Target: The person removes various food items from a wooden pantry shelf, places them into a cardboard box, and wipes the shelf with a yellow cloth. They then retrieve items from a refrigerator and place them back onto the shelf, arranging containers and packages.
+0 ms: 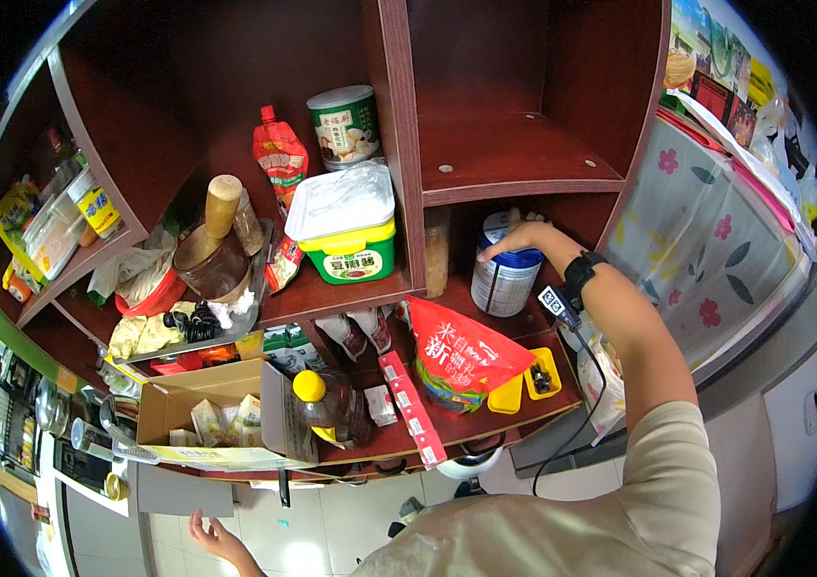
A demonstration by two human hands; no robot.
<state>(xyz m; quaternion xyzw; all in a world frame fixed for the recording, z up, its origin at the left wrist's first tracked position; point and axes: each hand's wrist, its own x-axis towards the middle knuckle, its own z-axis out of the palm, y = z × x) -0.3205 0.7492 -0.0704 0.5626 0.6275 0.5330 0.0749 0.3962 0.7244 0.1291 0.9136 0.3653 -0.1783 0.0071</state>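
Note:
My right hand (pixel 520 236) is on a tall tin (pixel 508 283) with a blue lid, in the lower right cubby of a dark red wooden cabinet. Its thumb lies along the near side of the lid and the fingers reach over the far side. The tin stands upright on the shelf. To its left is a clear jar (pixel 436 252) with pale contents, partly behind the divider. Below and in front of the tin stands a red printed bag (pixel 462 353). My left hand (pixel 215 539) hangs low over the tiled floor with fingers apart and nothing in it.
Beside the red bag are small yellow trays (pixel 542 373) and a long pink box (pixel 412 411). A dark bottle with a yellow cap (pixel 309 386) stands near an open carton (pixel 199 389). Above them are a green tub (pixel 354 256) and a mortar (pixel 210 263). A cable (pixel 599 393) hangs from my right wrist.

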